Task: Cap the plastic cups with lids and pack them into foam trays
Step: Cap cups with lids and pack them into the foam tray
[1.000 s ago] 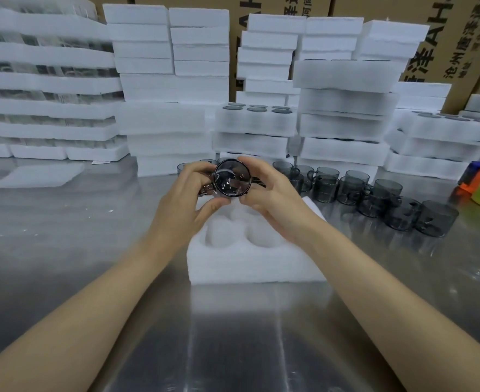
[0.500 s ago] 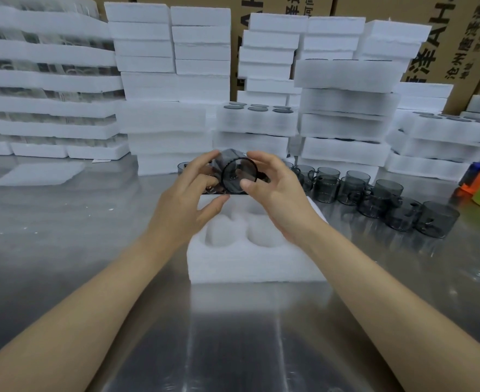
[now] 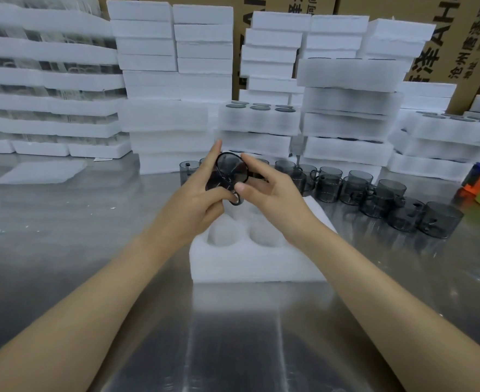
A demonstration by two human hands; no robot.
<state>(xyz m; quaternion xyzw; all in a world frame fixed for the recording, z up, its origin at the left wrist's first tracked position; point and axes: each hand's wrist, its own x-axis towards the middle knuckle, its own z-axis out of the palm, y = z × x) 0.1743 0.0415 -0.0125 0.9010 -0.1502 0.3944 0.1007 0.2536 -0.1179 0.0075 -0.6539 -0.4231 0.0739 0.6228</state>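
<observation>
The metal table (image 3: 63, 250) fills the bottom of the frame. Across the top, left to right, stand the foam stacks (image 3: 176, 80). The packed tray (image 3: 258, 120) in the top middle shows dark round lids (image 3: 261, 108) on top, so I'd say lots is done already, tho I can't count it. In the centre, just under the hands, lies the open foam tray (image 3: 255, 264). Its 2 near holes (image 3: 221, 234) are empty & the far ones are partly hidden, so this tray looks only just begun. Right of centre a row of loose cups (image 3: 374, 193) waits w/ no tops on, so plenty is left. The left hand (image 3: 196, 205) & right hand (image 3: 272, 190) meet above the open tray, both holding 1 dark cup (image 3: 230, 174) tipped on its side, round face to me. The left thumb pinches by the handle (image 3: 236, 200), pointer finger (image 3: 214, 157) straight up the side. The right thumb & fingers pinch the other edge. Can't tell if it's capped yet. Next, I guess, it goes in a hole
</observation>
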